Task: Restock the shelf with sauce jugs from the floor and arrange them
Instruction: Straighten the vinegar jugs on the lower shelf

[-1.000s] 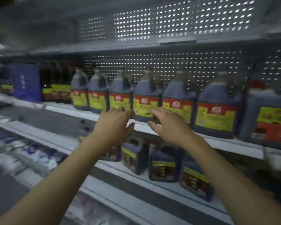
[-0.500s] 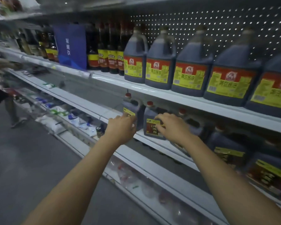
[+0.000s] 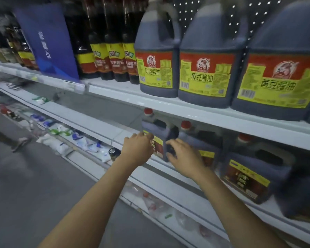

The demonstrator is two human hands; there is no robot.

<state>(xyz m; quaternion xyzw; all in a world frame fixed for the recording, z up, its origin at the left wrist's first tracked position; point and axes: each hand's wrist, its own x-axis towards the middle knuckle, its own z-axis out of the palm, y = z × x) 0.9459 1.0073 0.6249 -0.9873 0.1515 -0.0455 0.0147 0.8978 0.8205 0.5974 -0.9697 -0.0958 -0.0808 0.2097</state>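
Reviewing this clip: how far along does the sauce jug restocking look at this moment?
Done: the upper white shelf holds a front row of large dark jugs with red-and-yellow labels. In hand: the left hand and right hand hold the leftmost small dark red-capped jug on the lower shelf. Left: that shelf is bare to the jug's left; no floor stock is in view.

White metal shelving [image 3: 195,111] runs in tiers, backed by perforated panel [image 3: 190,8]. Grey floor [image 3: 34,194] below. A blue sign [image 3: 47,42] stands on the upper tier.
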